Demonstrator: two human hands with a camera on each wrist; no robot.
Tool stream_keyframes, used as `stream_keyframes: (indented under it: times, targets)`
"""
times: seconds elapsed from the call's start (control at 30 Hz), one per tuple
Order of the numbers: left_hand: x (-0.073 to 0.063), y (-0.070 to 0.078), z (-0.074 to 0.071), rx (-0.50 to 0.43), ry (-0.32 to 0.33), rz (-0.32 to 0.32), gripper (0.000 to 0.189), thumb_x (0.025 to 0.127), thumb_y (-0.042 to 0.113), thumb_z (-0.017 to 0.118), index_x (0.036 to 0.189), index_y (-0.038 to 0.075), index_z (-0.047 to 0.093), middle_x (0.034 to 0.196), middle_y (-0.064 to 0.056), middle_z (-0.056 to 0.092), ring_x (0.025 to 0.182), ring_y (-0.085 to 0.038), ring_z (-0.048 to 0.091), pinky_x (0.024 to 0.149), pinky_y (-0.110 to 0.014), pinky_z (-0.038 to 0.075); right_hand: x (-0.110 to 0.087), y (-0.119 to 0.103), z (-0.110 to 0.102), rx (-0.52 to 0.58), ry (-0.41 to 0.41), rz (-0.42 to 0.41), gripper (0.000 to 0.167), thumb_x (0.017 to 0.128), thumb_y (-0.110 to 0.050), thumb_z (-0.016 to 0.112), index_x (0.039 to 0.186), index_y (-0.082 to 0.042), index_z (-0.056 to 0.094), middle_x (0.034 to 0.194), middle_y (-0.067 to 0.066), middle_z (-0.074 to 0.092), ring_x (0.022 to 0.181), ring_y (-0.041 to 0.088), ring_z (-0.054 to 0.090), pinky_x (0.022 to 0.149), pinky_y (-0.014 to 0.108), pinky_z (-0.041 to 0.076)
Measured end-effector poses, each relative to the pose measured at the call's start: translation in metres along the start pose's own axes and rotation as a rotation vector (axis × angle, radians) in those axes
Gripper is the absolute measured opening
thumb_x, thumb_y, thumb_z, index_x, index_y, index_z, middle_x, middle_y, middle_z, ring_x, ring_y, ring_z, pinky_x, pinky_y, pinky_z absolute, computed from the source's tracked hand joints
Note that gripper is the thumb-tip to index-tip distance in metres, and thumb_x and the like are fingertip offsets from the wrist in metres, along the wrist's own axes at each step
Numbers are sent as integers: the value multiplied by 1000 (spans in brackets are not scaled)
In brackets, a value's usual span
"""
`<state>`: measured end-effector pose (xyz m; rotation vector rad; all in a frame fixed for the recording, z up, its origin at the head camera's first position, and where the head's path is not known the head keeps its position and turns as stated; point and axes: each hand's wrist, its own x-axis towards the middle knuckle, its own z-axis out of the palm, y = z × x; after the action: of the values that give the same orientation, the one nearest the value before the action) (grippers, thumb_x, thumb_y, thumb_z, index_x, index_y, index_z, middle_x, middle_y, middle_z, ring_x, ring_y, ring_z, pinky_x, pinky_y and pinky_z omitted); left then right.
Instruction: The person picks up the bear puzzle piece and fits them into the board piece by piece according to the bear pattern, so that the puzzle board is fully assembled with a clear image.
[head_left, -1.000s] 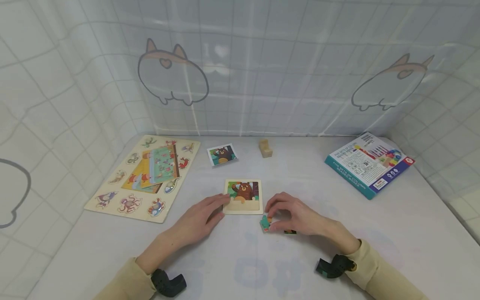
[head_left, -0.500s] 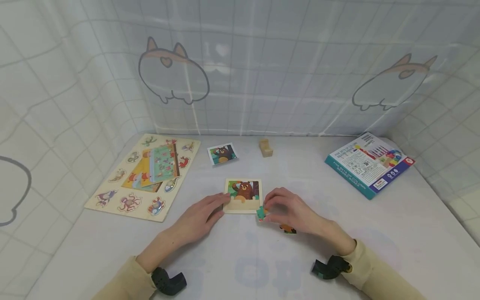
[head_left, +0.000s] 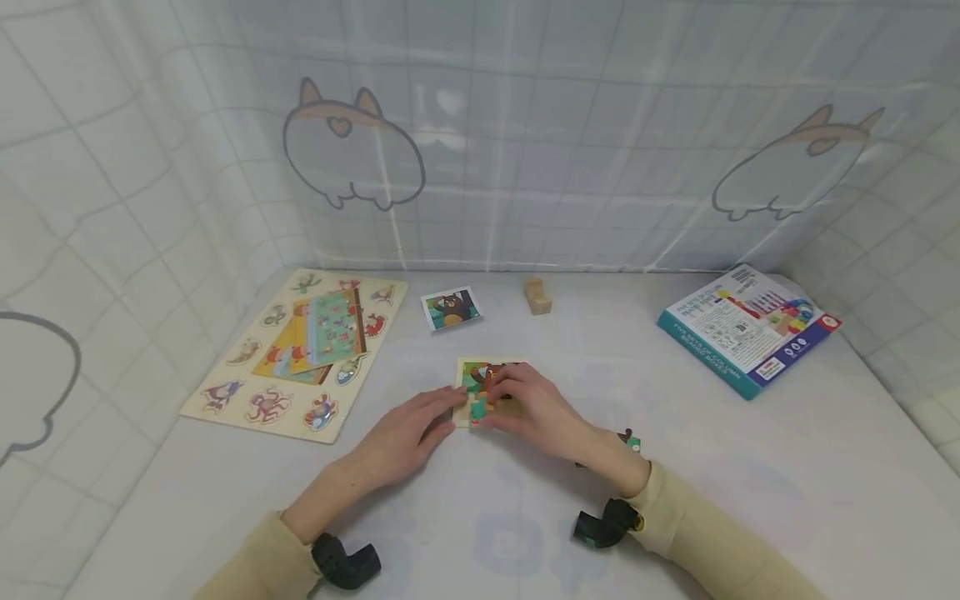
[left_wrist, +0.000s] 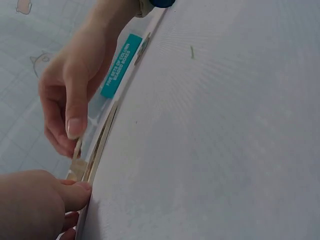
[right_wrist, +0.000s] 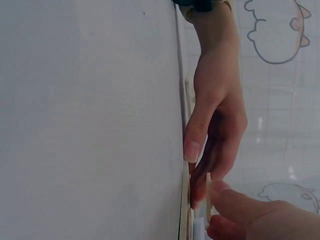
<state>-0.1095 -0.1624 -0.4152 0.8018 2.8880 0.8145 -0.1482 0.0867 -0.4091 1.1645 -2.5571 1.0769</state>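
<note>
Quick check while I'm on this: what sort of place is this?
Probably a play or learning corner set up for puzzles, walled with grid-patterned sheeting. A small bear puzzle lies mid-table, an animal board to its left, and a box of "column beaded boxes" to the right.

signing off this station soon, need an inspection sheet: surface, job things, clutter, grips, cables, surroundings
surface: white table, faint printed marks
job's things: bear puzzle board; puzzle piece over its lower part; loose pieces to its right, partly hidden
clutter: picture card, wooden block, teal-edged box, animal board with cards on it
grips: left grip holds the puzzle board's left edge; right grip pinches the piece
cables: nothing seen
surroundings: grid-patterned sheeting with cartoon drawings behind the table
</note>
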Motion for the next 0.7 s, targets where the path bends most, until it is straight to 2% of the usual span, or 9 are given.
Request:
stream_keyframes:
  times: [0.17, 0.37, 0.7]
  targets:
    - [0, 1, -1, 3, 2, 7, 43, 102, 23, 59, 144, 18, 53, 151, 1, 50, 142, -22, 44, 112, -46, 43, 8, 1, 9, -26, -8, 28, 18, 83, -24, 83, 90, -10, 74, 104, 1, 65, 103, 16, 57, 92, 33, 52]
    - [-1, 0, 0, 18, 9, 3, 43, 102, 24, 59, 144, 19, 54, 151, 1, 50, 141, -22, 46, 112, -46, 43, 9, 5, 15, -28, -11, 87, 20, 84, -25, 82, 93, -9, 75, 106, 1, 64, 107, 17, 55, 97, 35, 51]
    - [1, 0, 1, 24, 1, 8, 44, 102, 25, 59, 145, 18, 54, 151, 0, 50, 140, -22, 47, 111, -47, 44, 6, 7, 19, -28, 10, 90, 19, 85, -25, 82, 93, -9, 75, 107, 1, 63, 106, 18, 53, 96, 35, 50]
